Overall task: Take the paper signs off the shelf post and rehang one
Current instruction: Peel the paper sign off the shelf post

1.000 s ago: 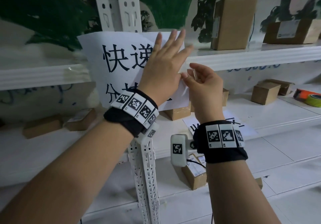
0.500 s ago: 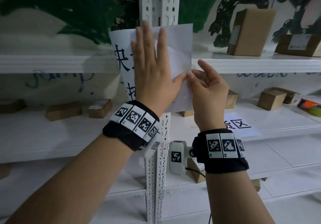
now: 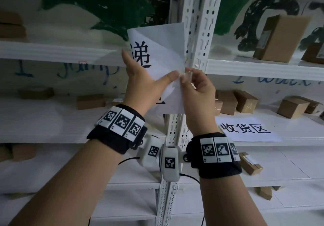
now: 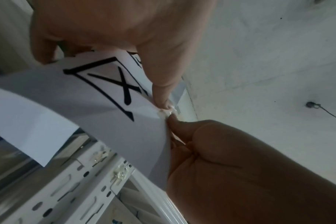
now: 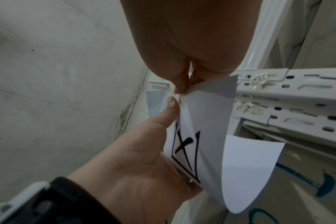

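Note:
A white paper sign [image 3: 158, 55] with black characters curls in front of the white perforated shelf post [image 3: 199, 33]. My left hand [image 3: 145, 85] grips the sign, thumb across its front and fingers behind. My right hand [image 3: 187, 77] pinches a bit of clear tape [image 3: 189, 74] at the sign's right edge, beside the post. The left wrist view has the sign [image 4: 109, 118], my left thumb and the right hand [image 4: 211, 151] meeting at the glossy tape [image 4: 170, 111]. A second sign [image 3: 245, 129] lies flat on the middle shelf to the right.
Several cardboard boxes [image 3: 278, 38] stand on the white shelves [image 3: 52, 50] on both sides of the post. Scraps of old tape [image 4: 121, 174] stick to the post. A painted wall is behind the shelving.
The sign has moved right, in front of the post, and curled. My left hand went from lying flat on it to gripping it with the thumb in front. The right hand keeps pinching the edge.

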{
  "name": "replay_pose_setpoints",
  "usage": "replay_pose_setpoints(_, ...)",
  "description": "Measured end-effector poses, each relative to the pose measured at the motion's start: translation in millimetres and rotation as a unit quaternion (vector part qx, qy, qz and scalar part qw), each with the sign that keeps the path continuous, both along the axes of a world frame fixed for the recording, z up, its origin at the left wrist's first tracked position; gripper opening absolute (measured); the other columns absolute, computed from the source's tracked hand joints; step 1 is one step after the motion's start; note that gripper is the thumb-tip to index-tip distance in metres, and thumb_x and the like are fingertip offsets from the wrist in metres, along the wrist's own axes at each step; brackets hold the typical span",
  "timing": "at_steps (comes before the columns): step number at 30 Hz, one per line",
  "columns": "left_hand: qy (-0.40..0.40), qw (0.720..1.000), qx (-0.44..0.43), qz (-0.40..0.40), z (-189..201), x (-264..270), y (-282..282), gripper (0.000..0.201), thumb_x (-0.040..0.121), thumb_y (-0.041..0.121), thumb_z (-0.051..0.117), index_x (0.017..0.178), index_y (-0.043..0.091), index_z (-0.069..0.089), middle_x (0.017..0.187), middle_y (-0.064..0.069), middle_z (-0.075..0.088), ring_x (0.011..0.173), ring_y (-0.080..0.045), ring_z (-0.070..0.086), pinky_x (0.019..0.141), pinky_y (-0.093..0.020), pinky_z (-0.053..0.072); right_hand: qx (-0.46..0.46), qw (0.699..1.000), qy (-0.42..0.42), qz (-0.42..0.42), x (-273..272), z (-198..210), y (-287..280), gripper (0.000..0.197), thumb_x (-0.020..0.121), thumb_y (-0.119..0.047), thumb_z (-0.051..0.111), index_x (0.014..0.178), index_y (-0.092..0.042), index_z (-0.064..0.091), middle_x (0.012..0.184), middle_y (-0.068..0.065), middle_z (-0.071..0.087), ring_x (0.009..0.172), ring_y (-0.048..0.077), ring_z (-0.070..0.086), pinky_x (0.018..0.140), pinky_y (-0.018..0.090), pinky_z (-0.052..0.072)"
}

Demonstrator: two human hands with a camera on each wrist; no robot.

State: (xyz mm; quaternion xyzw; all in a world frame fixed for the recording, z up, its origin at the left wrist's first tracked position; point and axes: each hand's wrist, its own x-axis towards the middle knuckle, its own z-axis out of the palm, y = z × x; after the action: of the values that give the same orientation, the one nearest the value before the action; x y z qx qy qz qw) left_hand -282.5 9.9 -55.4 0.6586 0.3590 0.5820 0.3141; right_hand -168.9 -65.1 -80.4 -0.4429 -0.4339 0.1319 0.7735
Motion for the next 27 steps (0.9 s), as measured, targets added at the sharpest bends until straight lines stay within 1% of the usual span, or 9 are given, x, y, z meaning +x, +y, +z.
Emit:
replay_pose_setpoints(2, 0.001, 1.000, 0.011, 0.019, -2.1, -8.2, 0.4, 0.140, 0.064, 0.053, 0.090, 0.160, 0.021, -0.008, 0.157, -0.006, 0.027, 0.138, -0.020, 0.043, 0.103, -0.027, 0.039, 0.000, 1.000, -0.003, 0.020, -9.7, 0.6, 8.4, 0.012, 0.100, -0.017, 0.071, 0.105, -0.029, 0.073, 0.103, 0.006, 0.076, 0.097, 0.027, 0.073, 0.094, 0.055, 0.062)
replay_pose_setpoints(6, 0.087, 0.969, 0.134, 0.189, -9.8, -20.3, 1.7, 0.106, 0.068, 0.057, 0.083, 0.147, 0.008, 0.033, 0.142, -0.011, 0.039, 0.129, -0.027, 0.043, 0.104, -0.039, 0.045, 0.010, 0.998, 0.028, 0.050, -22.4, -3.8, 27.5, 0.013, 0.098, -0.006, 0.075, 0.106, -0.016, 0.073, 0.098, 0.011, 0.080, 0.086, 0.017, 0.074, 0.079, 0.034, 0.060)
replay_pose_setpoints(11, 0.088, 0.978, 0.154, 0.114, -21.8, -26.6, 14.8, 0.063, 0.082, 0.029, 0.079, 0.134, 0.011, 0.047, 0.129, -0.005, 0.048, 0.117, -0.020, 0.053, 0.099, -0.039, 0.050, -0.019, 0.986, 0.080, 0.147, -34.5, -8.2, 50.0, 0.032, 0.098, 0.014, 0.054, 0.119, -0.004, 0.070, 0.105, 0.011, 0.082, 0.086, 0.019, 0.077, 0.074, 0.031, 0.061)
replay_pose_setpoints(13, 0.097, 0.984, 0.118, 0.094, -24.4, -31.6, 21.5, 0.064, 0.086, 0.031, 0.075, 0.140, 0.015, 0.045, 0.135, -0.001, 0.048, 0.121, -0.016, 0.052, 0.102, -0.032, 0.049, -0.051, 0.974, 0.084, 0.202, -38.2, -4.2, 54.4, 0.038, 0.100, 0.014, 0.045, 0.123, -0.002, 0.069, 0.117, 0.016, 0.080, 0.104, 0.035, 0.078, 0.090, 0.045, 0.063)
replay_pose_setpoints(14, 0.095, 0.987, 0.099, 0.087, -25.0, -34.4, 25.5, 0.067, 0.086, 0.035, 0.074, 0.142, 0.017, 0.044, 0.138, 0.001, 0.048, 0.122, -0.014, 0.052, 0.102, -0.030, 0.049, -0.065, 0.969, 0.082, 0.224, -38.8, -2.3, 56.7, 0.039, 0.101, 0.014, 0.042, 0.125, -0.001, 0.069, 0.120, 0.018, 0.078, 0.109, 0.036, 0.077, 0.094, 0.045, 0.063)
replay_pose_setpoints(17, 0.083, 0.992, 0.065, 0.072, -24.1, -42.8, 36.7, 0.079, 0.078, 0.053, 0.072, 0.145, 0.023, 0.043, 0.141, 0.008, 0.051, 0.126, -0.010, 0.055, 0.103, -0.038, 0.052, -0.086, 0.958, 0.066, 0.265, -39.4, 1.6, 65.3, 0.045, 0.102, 0.013, 0.035, 0.129, 0.000, 0.069, 0.125, 0.021, 0.076, 0.101, 0.025, 0.078, 0.083, 0.029, 0.065)
replay_pose_setpoints(19, 0.076, 0.994, 0.051, 0.060, -24.0, -47.8, 45.3, 0.086, 0.074, 0.055, 0.073, 0.148, 0.025, 0.041, 0.145, 0.011, 0.050, 0.130, -0.009, 0.054, 0.106, -0.040, 0.051, -0.088, 0.951, 0.051, 0.292, -40.8, 2.6, 71.7, 0.049, 0.102, 0.013, 0.033, 0.136, -0.002, 0.065, 0.130, 0.016, 0.075, 0.109, 0.022, 0.077, 0.089, 0.029, 0.063)
replay_pose_setpoints(24, 0.090, 0.995, 0.042, -0.008, -23.2, -67.1, 55.5, 0.099, 0.074, 0.031, 0.078, 0.158, 0.033, 0.026, 0.153, 0.015, 0.045, 0.139, -0.010, 0.048, 0.109, -0.043, 0.048, -0.099, 0.926, 0.012, 0.364, -43.7, 3.7, 83.5, 0.043, 0.107, 0.001, 0.044, 0.142, -0.013, 0.064, 0.135, 0.006, 0.074, 0.130, 0.020, 0.068, 0.086, 0.026, 0.061)
replay_pose_setpoints(27, 0.108, 0.992, 0.067, 0.028, -21.2, -73.7, 54.0, 0.084, 0.085, 0.015, 0.073, 0.157, 0.028, 0.032, 0.150, 0.015, 0.049, 0.135, -0.004, 0.052, 0.109, -0.038, 0.049, -0.101, 0.925, -0.037, 0.365, -42.2, 1.4, 89.5, 0.047, 0.105, 0.001, 0.042, 0.143, -0.016, 0.065, 0.142, 0.001, 0.071, 0.140, 0.013, 0.059, 0.109, 0.035, 0.054)
